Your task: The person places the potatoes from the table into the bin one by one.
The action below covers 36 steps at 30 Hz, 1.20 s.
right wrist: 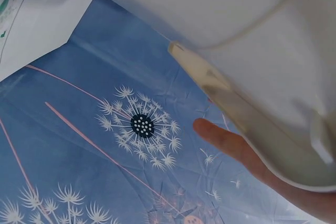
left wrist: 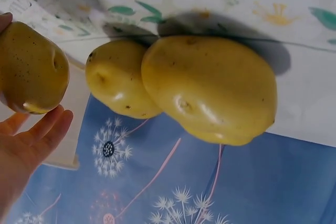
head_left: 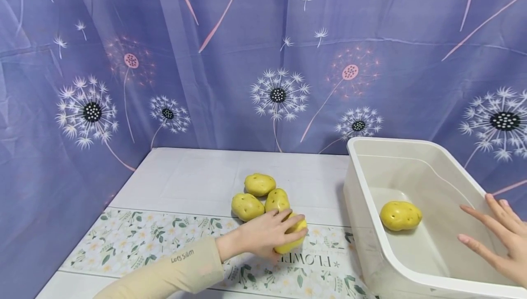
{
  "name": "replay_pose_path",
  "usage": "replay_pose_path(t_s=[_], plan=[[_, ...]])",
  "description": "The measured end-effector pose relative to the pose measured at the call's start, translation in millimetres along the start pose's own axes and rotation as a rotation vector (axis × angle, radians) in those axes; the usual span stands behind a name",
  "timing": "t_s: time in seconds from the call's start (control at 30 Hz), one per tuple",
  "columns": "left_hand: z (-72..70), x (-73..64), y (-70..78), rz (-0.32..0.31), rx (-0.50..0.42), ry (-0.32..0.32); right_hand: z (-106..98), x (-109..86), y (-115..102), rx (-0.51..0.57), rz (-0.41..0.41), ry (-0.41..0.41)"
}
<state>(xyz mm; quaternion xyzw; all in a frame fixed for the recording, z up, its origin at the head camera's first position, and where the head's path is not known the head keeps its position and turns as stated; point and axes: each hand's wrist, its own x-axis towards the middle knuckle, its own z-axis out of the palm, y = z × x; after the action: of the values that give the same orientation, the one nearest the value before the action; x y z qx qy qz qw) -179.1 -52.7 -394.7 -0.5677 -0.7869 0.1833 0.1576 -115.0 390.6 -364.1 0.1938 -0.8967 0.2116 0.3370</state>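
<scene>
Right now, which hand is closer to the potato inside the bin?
The right hand. It is by the bin, right of the inside potato. The left hand is farther, left of the bin, holding another potato.

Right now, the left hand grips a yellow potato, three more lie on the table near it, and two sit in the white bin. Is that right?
Not quite: the head view shows one yellow potato in the white bin, not two. The rest holds: the left hand grips another potato, and three more lie on the table near it.
</scene>
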Motion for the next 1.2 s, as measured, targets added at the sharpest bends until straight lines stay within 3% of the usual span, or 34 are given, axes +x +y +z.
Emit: replay_pose_path(t_s=[0.17, 0.43, 0.7, 1.2], plan=[[-7.5, 2.8, -5.5, -0.015, 0.019, 0.014, -3.3, -0.9, -2.6, 0.011, 0.059, -0.084], [-18.5, 9.1, -13.4, -0.048, 0.018, 0.069, -13.0, 3.1, 1.6, 0.04, 0.03, -0.238], [-30.3, 16.7, -21.0, -0.047, 0.053, 0.132, -8.3, 0.0, 3.7, 0.011, 0.066, -0.246], [-55.4, 33.3, -28.5, -0.004, 0.086, 0.124, -6.7, -2.2, -1.1, -0.032, 0.066, -0.197]])
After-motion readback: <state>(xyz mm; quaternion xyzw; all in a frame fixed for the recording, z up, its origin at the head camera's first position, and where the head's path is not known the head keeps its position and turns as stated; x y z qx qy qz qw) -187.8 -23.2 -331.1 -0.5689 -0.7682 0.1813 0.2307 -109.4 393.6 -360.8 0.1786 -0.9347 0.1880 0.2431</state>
